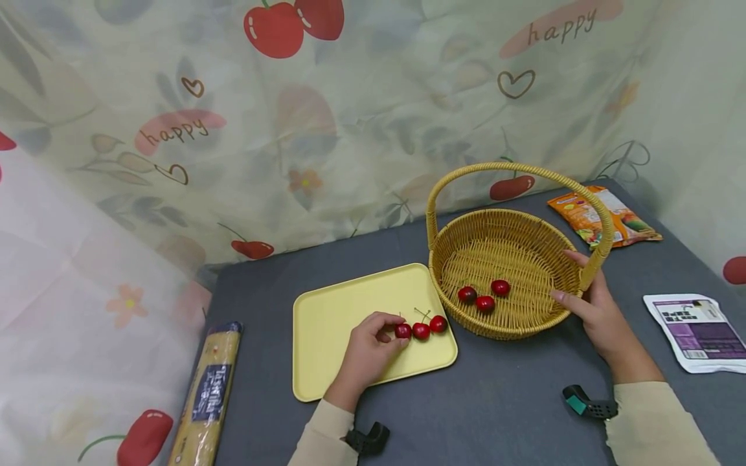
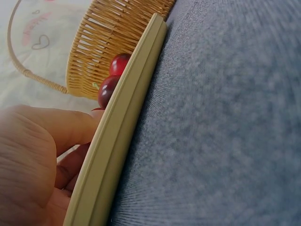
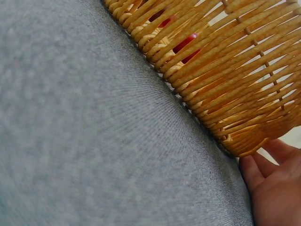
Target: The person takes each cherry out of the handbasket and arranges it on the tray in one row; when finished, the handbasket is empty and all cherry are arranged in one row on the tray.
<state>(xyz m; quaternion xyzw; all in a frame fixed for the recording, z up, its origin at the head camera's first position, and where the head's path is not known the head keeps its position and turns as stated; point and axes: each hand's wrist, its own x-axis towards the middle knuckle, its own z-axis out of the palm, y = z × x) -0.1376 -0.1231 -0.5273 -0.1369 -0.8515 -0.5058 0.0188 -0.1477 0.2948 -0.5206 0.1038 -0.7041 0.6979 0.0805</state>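
Observation:
A yellow tray (image 1: pixel 332 330) lies on the table with several cherries near its right edge. My left hand (image 1: pixel 370 349) reaches over the tray and pinches the leftmost cherry (image 1: pixel 403 331) between thumb and index finger. Two more cherries, one (image 1: pixel 421 331) touching it and another (image 1: pixel 438 324), sit just to its right. Beside the tray stands a wicker basket (image 1: pixel 536 246) with a tall handle and three cherries inside, among them one (image 1: pixel 500 288) near the middle. My right hand (image 1: pixel 597 314) grips the basket's right side at the handle's foot, thumb over the rim.
A long pack of pasta (image 1: pixel 210 395) lies at the left table edge. Behind the basket is an orange snack bag (image 1: pixel 612 217). A white and purple pouch (image 1: pixel 696 333) lies at the right. A printed curtain (image 1: pixel 373 129) hangs behind the table.

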